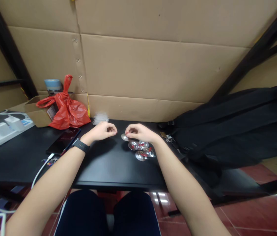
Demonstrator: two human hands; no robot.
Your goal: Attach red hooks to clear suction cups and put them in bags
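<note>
From my remote seat I'm looking down through the head camera at two bare hands reaching over a black table (109, 172). My right hand (133, 131) is pinching a shiny disc (124, 137) between thumb and fingers, with the grip falling near a bit of red by its edge; I'm judging that this red part is serving as a handle, leaving most of the thin rim free. The disc is hanging tilted just above the cluster of other shiny discs (140, 156), which are lying close together on the table with red pieces on them, probably grouped there to be within easy reach of that hand. My left hand (111, 131) is hovering opposite, its fingers curling toward the thumb; nothing is showing in it, but I can't tell whether the fingertips are meeting. A dark watch (81, 146) is circling that wrist. Farther left, a phone (63, 141) is lying near a white cable (40, 168), perhaps for charging, and a knotted red plastic bag (67, 113) is sitting against a cardboard box (38, 113), seemingly pushed back to leave working room. At the right, black fabric (227, 127) is draping along the table's end.
</note>
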